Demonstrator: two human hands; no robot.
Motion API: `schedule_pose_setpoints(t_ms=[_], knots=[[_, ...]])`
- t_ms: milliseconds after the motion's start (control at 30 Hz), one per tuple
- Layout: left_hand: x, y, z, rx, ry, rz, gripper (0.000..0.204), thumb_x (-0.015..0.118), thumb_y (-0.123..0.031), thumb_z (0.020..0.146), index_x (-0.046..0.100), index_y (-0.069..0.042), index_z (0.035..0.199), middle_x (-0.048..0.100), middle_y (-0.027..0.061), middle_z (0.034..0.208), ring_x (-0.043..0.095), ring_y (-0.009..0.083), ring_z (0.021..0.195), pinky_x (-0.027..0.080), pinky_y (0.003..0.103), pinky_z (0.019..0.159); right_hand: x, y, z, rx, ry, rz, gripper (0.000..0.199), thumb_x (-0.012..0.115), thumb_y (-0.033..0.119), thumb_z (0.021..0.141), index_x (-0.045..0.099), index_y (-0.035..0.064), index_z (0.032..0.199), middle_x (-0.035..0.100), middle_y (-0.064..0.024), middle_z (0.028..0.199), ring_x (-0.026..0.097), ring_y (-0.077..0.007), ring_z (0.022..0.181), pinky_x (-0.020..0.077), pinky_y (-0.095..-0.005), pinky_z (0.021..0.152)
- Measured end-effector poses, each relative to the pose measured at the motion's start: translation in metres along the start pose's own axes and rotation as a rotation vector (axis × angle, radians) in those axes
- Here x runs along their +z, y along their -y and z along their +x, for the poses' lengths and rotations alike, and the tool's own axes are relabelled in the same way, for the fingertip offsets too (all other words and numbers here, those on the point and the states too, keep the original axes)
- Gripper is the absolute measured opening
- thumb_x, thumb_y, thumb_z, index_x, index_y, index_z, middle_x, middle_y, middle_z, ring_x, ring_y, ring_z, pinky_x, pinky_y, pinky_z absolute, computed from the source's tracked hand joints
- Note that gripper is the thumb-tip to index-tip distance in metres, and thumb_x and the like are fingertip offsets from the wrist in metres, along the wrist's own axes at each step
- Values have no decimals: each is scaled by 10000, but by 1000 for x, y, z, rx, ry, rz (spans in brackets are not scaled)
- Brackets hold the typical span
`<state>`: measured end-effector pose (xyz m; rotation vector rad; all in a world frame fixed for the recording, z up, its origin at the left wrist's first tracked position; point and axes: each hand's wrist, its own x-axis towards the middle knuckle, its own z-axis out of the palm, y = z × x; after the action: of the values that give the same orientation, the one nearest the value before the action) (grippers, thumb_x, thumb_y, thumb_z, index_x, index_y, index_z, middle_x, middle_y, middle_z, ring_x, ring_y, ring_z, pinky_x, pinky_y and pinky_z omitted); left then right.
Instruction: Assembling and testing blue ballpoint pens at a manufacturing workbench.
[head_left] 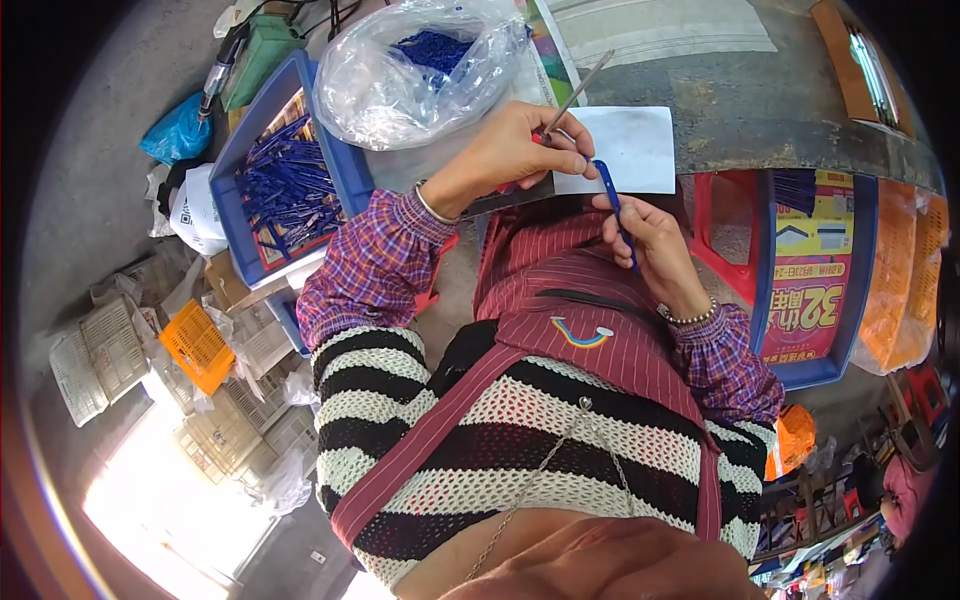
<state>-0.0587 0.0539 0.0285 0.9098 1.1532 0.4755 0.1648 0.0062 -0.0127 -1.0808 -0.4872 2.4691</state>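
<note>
My right hand [652, 238] is closed around a slim blue plastic piece [611, 188], shaped like a narrow handle, with its upper end sticking out. At that upper end, the thumb and fingertips of my left hand [512, 150] meet the piece. Also gripped in my left hand is a tool with a thin metal shaft [582, 88]; the shaft points up and away, and a bit of red shows at its base. A white sheet of paper [640, 150] lies on the table edge just beyond both hands.
Left of the table, a blue bin [345, 170] holds many slim blue pieces. Behind it sits a clear plastic bag [370, 100] with small blue parts. Another blue bin [862, 270] stands at right, beside a red stool [722, 240]. The dark worktable [720, 100] spans the far side.
</note>
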Motion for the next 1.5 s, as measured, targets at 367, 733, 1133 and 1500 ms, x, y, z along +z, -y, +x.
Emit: schedule_pose_setpoints(t_ms=[367,733,1133,1500], knots=[[7,21,13,463,-187,647,139,711,-84,686,667,-53,814,589,8,693,502,76,550,370,221,482,2,-8,15,-83,-82,-109,217,519,98,895,584,-39,1050,610,-37,741,468,-37,535,373,-172,474],[26,22,17,495,-231,914,95,688,-71,657,663,-62,747,590,60,744,611,238,646,463,320,560,0,-14,18,-96,-90,-77,209,537,115,891,600,-25,1033,612,-24,730,453,-20,520,357,-158,450],[21,9,15,521,-90,665,79,659,-61,700,623,-52,769,553,50,693,547,161,607,427,303,529,3,-14,18,-100,-115,-59,212,538,119,895,597,-27,1038,608,-23,737,435,-16,508,340,-155,435],[55,36,17,818,-188,156,287,514,-101,863,539,-15,591,527,37,493,493,119,411,376,253,405,1,-22,22,-140,-122,-50,183,552,116,883,604,-14,1001,607,-18,741,405,-10,493,321,-154,418]])
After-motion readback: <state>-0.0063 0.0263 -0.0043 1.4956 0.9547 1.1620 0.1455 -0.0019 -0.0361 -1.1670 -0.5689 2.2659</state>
